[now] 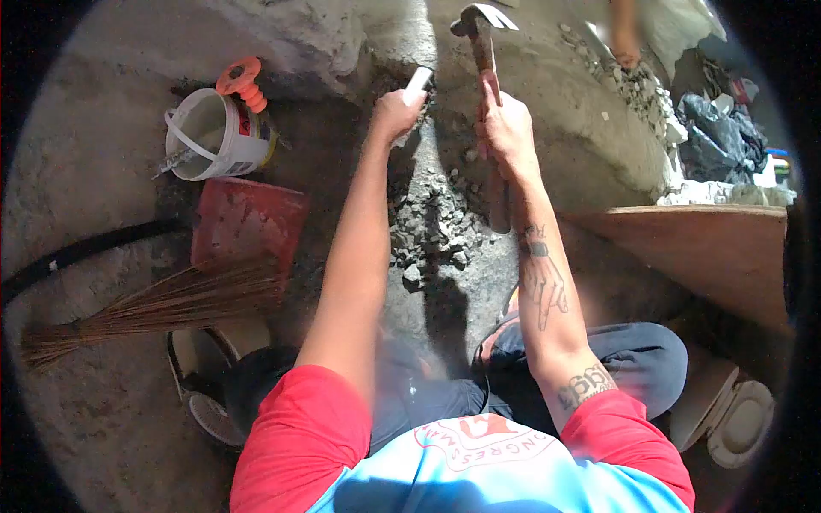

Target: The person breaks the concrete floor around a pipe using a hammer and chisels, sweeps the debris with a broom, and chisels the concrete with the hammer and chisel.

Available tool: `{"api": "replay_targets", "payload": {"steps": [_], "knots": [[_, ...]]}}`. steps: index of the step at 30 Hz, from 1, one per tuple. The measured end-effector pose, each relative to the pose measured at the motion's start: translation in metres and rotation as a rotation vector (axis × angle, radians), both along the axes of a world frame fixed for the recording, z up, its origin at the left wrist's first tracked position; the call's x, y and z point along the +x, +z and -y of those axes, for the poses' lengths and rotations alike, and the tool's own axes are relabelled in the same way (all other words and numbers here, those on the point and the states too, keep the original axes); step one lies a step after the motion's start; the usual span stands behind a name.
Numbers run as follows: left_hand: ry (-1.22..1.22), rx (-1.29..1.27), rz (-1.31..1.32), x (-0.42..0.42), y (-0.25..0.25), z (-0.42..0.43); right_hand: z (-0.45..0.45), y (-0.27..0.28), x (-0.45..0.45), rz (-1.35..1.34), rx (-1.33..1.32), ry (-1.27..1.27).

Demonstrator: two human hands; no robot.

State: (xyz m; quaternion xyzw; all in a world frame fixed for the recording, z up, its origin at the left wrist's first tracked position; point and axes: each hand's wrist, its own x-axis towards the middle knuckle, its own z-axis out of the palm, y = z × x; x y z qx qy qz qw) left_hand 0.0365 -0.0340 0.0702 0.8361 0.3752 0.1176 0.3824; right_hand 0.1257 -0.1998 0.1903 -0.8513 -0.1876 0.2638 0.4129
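Observation:
My left hand is closed around a chisel, whose pale, sunlit end sticks out above the fist. Its other end is hidden by the hand and the ground around it. My right hand grips the handle of a claw hammer, raised to the right of the chisel and apart from it. The hammer's metal head is up at the top of the view, and its handle runs down below my fist. Broken rubble lies on the ground between my forearms.
At left stand a white bucket with an orange object by its rim, a red dustpan and a stick broom. At right are a wooden board, a black plastic bag and more rubble.

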Motion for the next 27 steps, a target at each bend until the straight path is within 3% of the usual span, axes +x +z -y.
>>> {"api": "replay_targets", "payload": {"steps": [1, 6, 7, 9, 10, 11, 13, 15, 17, 21, 23, 25, 27], "knots": [[-0.068, 0.034, -0.109, 0.009, -0.007, 0.000, -0.001, -0.003, 0.002, 0.150, 0.043, 0.059], [-0.104, 0.061, -0.253, 0.019, -0.015, -0.005, -0.011, 0.000, -0.008, 0.316, 0.092, 0.064], [-0.108, 0.059, -0.258, 0.018, -0.016, -0.006, -0.014, -0.015, -0.011, 0.367, 0.005, 0.070], [-0.172, 0.174, -0.320, 0.018, -0.017, -0.011, -0.011, -0.077, 0.000, 0.523, -0.091, 0.345], [-0.175, 0.173, -0.354, 0.020, -0.020, -0.011, -0.012, -0.061, -0.002, 0.265, -0.210, 0.289], [-0.176, 0.177, -0.348, 0.022, -0.018, -0.012, -0.011, -0.052, 0.002, 0.271, -0.208, 0.285], [-0.182, 0.164, -0.334, 0.018, -0.019, -0.014, -0.007, -0.043, 0.008, 0.110, -0.143, 0.172], [-0.165, 0.116, -0.294, 0.016, -0.024, -0.022, -0.003, -0.042, 0.020, 0.141, -0.015, 0.129], [-0.187, 0.131, -0.278, 0.012, -0.024, -0.024, 0.001, -0.033, 0.025, 0.519, 0.272, 0.181], [-0.163, 0.063, -0.232, 0.009, -0.016, -0.019, -0.010, -0.044, 0.009, 0.353, 0.251, -0.010], [-0.158, 0.100, -0.237, 0.015, -0.036, -0.023, -0.016, -0.058, -0.001, 0.325, 0.020, 0.135], [-0.258, 0.131, -0.524, 0.015, -0.043, -0.031, -0.015, -0.071, 0.010, -0.094, -0.285, 0.225], [-0.204, 0.113, -0.490, 0.003, -0.048, -0.028, -0.008, -0.070, 0.011, -0.041, -0.276, 0.282]]}}
